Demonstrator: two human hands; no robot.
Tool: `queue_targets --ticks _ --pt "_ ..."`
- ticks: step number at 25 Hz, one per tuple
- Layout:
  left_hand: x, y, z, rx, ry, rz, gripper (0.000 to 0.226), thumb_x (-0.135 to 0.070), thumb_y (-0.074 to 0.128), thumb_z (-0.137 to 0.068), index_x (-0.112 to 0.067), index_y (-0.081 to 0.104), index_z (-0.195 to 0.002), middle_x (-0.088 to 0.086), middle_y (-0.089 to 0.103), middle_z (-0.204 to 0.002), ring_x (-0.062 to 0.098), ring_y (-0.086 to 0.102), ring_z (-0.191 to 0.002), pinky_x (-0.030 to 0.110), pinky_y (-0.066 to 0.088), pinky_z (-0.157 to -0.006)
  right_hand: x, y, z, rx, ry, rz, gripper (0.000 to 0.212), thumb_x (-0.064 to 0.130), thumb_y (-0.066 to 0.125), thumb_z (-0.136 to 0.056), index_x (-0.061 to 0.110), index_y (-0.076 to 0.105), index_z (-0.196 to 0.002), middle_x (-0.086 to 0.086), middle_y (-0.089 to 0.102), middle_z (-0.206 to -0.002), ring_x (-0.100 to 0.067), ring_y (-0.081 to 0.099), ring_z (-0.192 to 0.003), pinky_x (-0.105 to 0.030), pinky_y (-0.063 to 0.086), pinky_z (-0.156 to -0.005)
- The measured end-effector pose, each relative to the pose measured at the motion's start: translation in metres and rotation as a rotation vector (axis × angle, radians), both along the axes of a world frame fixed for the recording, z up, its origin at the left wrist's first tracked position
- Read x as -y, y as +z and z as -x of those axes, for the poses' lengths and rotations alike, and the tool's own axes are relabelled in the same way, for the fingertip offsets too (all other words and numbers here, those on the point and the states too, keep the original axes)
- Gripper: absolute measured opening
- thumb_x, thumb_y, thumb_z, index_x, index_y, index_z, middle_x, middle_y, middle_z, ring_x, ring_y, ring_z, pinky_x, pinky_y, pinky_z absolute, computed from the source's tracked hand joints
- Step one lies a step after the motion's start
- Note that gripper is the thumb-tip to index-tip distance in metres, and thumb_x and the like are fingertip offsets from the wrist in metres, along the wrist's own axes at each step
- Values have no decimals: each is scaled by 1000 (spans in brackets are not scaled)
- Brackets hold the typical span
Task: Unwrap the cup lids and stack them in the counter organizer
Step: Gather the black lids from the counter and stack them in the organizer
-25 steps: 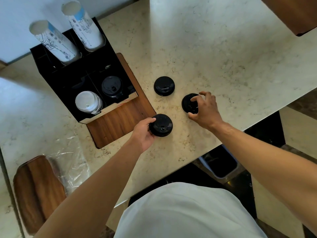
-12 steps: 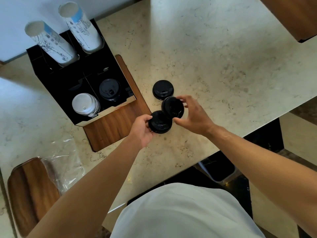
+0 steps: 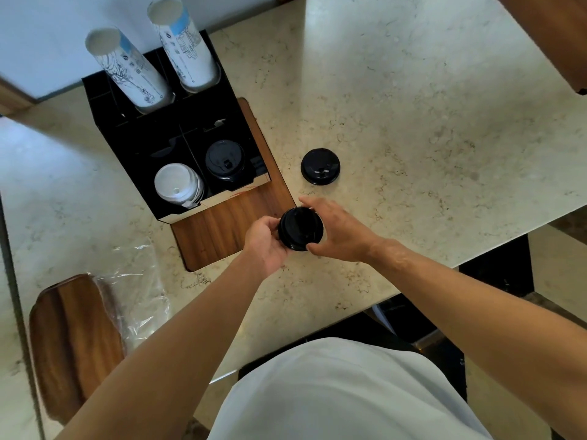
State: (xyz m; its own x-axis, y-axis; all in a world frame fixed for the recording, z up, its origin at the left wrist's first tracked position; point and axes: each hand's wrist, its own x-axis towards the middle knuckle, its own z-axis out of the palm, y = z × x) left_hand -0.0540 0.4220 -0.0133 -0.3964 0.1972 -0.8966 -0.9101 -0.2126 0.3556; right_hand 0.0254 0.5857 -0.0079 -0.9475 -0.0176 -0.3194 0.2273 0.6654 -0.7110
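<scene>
Gripping black lid stack w/ both hands just above table: left hand clamps its left edge, right hand wraps the right side. Lone black lid flat on table beyond. Organizer far left: black lids in front-right slot, white lids front-left.

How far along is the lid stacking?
Done: the plastic wrap lies empty on the counter, and the organizer already holds a stack of black lids beside white lids.
In hand: left hand and right hand grip black lids together near the counter edge.
Left: one loose black lid on the counter, plus loading the held ones.
</scene>
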Motion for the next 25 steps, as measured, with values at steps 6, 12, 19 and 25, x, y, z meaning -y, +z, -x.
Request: queue_targets --ticks 6,12,19,25 --pt "7 3 6 -152 -240 88 28 -5 75 -87 -1 69 -114 16 75 -108 28 72 -96 37 64 -76 9 -7 14 60 10 -43 97 39 83 -76 26 27 -155 1 44 -152 -21 40 -139 -41 39 -116" --pt "7 2 19 -120 -205 125 26 0 74 -86 0 69 -112 17 74 -107 29 72 -98 38 64 -80 4 -9 29 49 69 -31 82 43 81 -77 24 42 -147 2 49 -142 -17 45 -129 -32 42 -111" --pt "7 2 31 -109 -143 86 29 -5 76 -87 0 67 -115 18 75 -110 27 75 -99 37 63 -82 -36 -11 76 -82 -311 -283 53 18 65 -90 13 52 -141 -10 48 -143 -30 40 -132 -42 39 -115" --pt "20 2 34 -46 -47 51 19 -15 66 -96 -4 68 -111 17 77 -109 31 74 -102 43 62 -88 -58 -22 102 79 -143 -380 87 15 75 -81 17 31 -156 -9 33 -159 -36 29 -142 -48 32 -120"
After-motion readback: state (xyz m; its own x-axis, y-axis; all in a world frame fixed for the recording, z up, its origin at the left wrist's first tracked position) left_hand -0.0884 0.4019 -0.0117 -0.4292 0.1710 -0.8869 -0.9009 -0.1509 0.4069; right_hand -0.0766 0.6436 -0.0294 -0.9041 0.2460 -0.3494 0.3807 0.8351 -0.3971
